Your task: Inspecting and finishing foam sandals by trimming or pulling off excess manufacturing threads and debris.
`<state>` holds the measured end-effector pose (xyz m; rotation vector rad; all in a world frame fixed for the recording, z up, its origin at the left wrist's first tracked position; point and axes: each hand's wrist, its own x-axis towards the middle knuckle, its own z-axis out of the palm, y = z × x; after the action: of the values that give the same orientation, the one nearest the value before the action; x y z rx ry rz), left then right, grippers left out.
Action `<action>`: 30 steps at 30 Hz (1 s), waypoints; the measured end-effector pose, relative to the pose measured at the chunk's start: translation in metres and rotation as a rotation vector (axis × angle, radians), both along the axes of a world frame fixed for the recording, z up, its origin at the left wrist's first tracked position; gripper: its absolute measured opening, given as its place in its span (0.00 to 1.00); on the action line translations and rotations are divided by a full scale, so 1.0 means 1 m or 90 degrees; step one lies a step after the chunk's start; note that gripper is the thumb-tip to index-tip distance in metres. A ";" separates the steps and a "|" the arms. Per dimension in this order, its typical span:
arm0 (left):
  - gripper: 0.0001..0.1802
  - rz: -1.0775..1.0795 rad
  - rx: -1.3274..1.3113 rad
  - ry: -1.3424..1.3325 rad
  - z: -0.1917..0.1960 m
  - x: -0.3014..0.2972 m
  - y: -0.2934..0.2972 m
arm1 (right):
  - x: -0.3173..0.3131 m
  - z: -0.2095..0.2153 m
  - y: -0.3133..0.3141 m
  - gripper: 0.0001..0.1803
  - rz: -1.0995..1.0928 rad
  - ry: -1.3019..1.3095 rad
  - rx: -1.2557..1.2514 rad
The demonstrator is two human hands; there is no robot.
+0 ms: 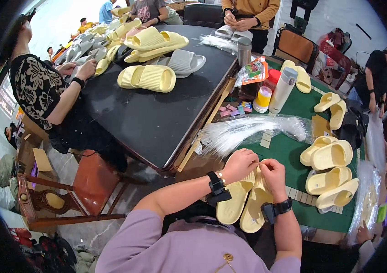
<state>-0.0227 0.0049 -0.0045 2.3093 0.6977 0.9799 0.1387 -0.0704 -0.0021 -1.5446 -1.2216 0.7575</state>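
A pair of pale yellow slippers stands side by side at the near edge of the green table: a left slipper (230,204) and a right slipper (252,213). Over their strap ends my left hand (241,165) and my right hand (273,176) meet, both closed in a pinch with fingertips almost touching. Whatever they pinch is too small to make out. Just beyond lies a bundle of thin white plastic strands (243,132), partly in a clear bag. More yellow slippers, an upper pair (332,154) and a lower pair (332,184), sit right of my right hand.
A black table (125,118) at left bears yellow slippers (154,78) and grey ones. A white flask (283,90), a yellow-banded jar (262,100) and a steel tumbler (244,52) stand beyond the strands. Co-workers stand around. A wooden chair (94,182) is at left.
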 end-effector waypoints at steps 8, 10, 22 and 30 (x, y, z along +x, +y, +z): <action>0.04 -0.002 0.028 0.013 0.001 0.000 -0.001 | 0.002 0.009 0.001 0.06 0.047 -0.100 -0.027; 0.04 -0.001 0.035 0.011 -0.001 -0.001 -0.001 | 0.001 0.010 0.001 0.06 0.046 -0.101 -0.027; 0.08 0.195 0.025 0.086 0.017 -0.037 0.033 | -0.018 0.060 -0.049 0.05 0.002 -0.176 0.047; 0.11 0.270 0.039 0.311 -0.003 -0.039 0.053 | -0.046 0.041 -0.086 0.20 0.156 -0.414 -0.169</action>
<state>-0.0616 0.0579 -0.0080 2.5339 1.4150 0.6007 0.0928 -0.1560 0.0392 -1.9683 -1.8699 0.6022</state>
